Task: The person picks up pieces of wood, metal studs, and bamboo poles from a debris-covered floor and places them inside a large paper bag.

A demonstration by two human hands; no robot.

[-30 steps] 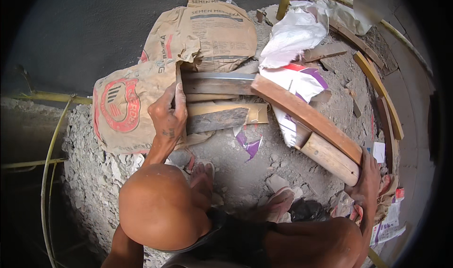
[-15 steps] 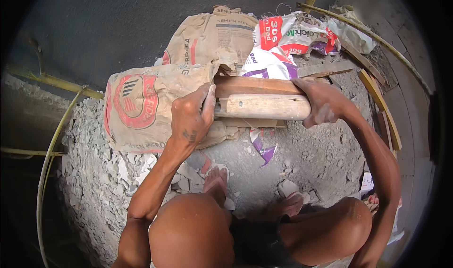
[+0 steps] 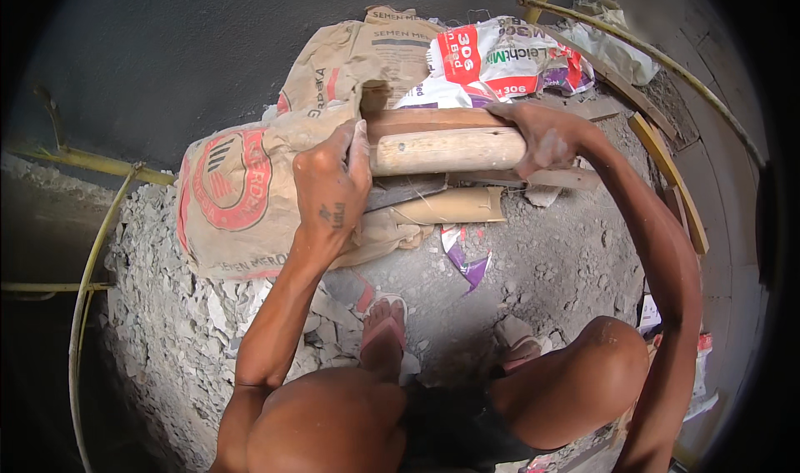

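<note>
1. The left hand point(image 3: 333, 191) is closed around the left end of a thick round wooden pole point(image 3: 446, 150). The fingers wrap over the top of it.
2. The right hand point(image 3: 542, 138) holds the other end of the same pole, with its grip shut over the end.
3. The pole lies sideways, level, in front of the person. It sits on top of a small pile of flat wooden boards point(image 3: 433, 121) and a split piece of bamboo point(image 3: 454, 208).
4. Under and behind the wood are big brown paper cement sacks point(image 3: 237, 202). A white and red plastic bag point(image 3: 500, 56) lies further back, touching the wood pile.
5. The ground point(image 3: 550, 265) is grey dirt with lots of broken bits of rubble point(image 3: 179, 323) on the left.
6. The person squats low, and a foot in a sandal point(image 3: 383, 331) is just below the pile.
7. What could go wrong: the pole is round, so I think it could roll off the pile and drop toward the toes, which are bare at the front.
8. The left fingers sit right where the pole meets the boards, so they could get pinched.
9. The rubble looks loose, so a foot could slip.
</note>
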